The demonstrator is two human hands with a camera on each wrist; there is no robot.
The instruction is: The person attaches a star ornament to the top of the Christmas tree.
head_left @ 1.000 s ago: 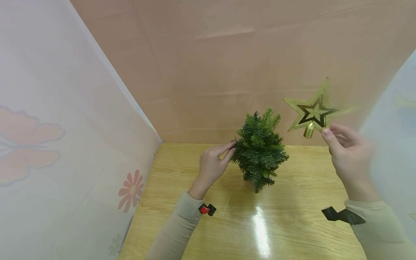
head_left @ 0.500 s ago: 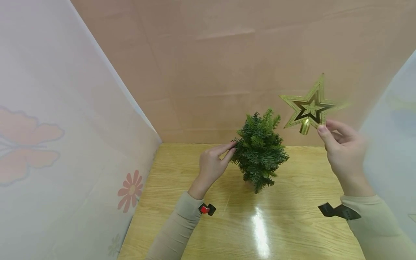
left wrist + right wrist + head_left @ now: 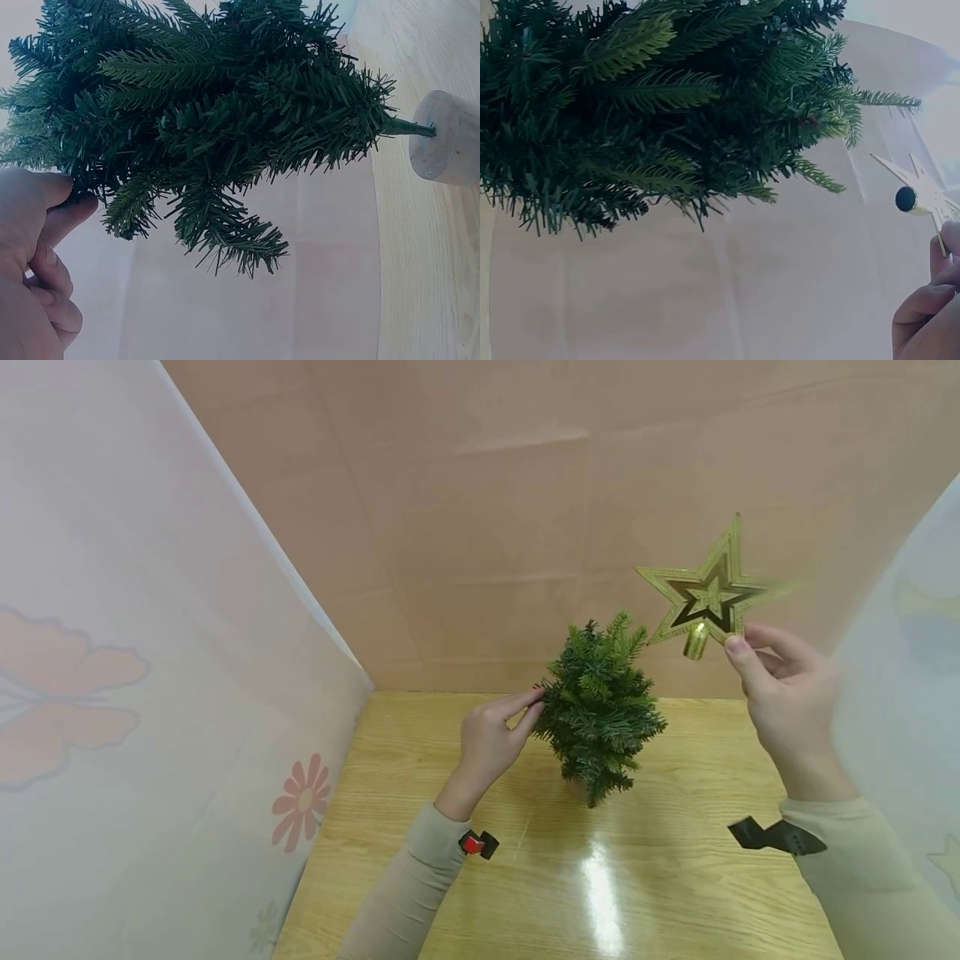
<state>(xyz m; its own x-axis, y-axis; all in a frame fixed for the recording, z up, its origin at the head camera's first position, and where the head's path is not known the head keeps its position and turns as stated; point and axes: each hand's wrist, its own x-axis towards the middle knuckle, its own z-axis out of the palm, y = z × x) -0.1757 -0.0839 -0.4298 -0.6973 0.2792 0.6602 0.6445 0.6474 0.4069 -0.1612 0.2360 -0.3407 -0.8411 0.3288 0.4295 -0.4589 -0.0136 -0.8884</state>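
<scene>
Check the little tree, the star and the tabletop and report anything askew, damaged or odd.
Nothing stands out. The small tree stands upright on its wooden base on the table; the left hand touches a branch, and the right hand pinches the intact gold star beside the treetop.

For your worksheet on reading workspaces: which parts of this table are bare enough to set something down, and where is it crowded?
Bare: the table in front of the small tree, between the two sleeves. Crowded: the far middle, where the left hand touches the tree.

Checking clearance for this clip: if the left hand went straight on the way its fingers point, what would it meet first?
The left hand points right at the small tree. Its fingertips already touch the branches, so it would press straight into the foliage.
</scene>
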